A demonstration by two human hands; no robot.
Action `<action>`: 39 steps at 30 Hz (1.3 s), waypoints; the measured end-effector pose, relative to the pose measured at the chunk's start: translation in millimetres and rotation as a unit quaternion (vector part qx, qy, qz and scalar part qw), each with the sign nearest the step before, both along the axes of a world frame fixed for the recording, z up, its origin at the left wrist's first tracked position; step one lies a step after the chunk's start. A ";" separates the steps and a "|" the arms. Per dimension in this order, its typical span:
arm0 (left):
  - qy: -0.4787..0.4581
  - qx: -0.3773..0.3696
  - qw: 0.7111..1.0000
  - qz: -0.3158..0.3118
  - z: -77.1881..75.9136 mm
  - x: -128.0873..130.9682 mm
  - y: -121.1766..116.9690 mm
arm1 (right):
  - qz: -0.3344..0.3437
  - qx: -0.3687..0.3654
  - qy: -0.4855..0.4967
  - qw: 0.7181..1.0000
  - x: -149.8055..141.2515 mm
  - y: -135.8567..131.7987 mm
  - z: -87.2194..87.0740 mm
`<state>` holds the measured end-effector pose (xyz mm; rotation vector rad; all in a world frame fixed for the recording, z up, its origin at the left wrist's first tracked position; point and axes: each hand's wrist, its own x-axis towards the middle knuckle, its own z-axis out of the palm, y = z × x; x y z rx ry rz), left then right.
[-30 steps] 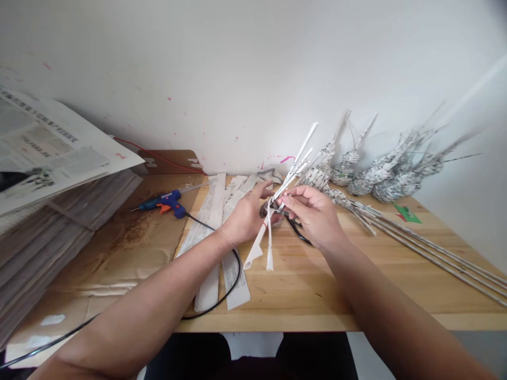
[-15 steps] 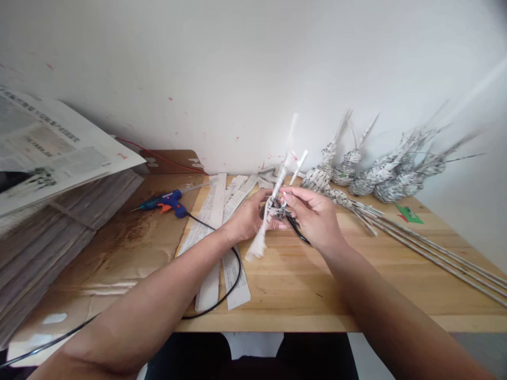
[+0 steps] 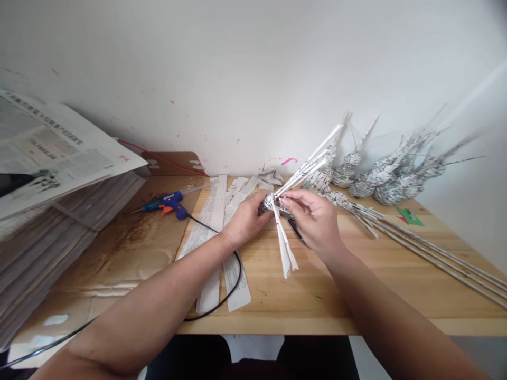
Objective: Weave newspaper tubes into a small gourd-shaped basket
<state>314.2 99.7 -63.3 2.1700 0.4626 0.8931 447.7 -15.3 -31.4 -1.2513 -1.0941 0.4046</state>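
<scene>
A small woven newspaper piece (image 3: 269,201) is held above the table, its thin rolled-paper tubes (image 3: 312,164) fanning up to the right. From the same piece a flattened paper strip (image 3: 283,243) hangs down toward me with its end spread. My left hand (image 3: 251,215) is closed around the left side of the weave. My right hand (image 3: 317,219) pinches with thumb and forefinger at the base of the tubes; exactly which bit of paper it grips is partly hidden. Beneath the right hand shows a black handle-like object (image 3: 297,230), mostly covered.
Paper strips (image 3: 214,253) lie left of centre, beside a blue glue gun (image 3: 172,203) with a black cord on cardboard (image 3: 158,258). Stacked newspapers (image 3: 67,237) stand at far left. Several woven newspaper pieces (image 3: 390,177) line the wall; long paper tubes (image 3: 439,256) lie at right.
The woven piece has turned in my hands: its tubes now lean right in a bundle, and the loose strip has swung from lower left to lower right. Both hands stay in nearly the same place.
</scene>
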 end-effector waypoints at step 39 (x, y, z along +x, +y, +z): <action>0.029 -0.016 0.999 -0.034 7.4 -4.1 3.9 | 0.034 -0.084 -0.224 0.970 26.8 -8.6 11.7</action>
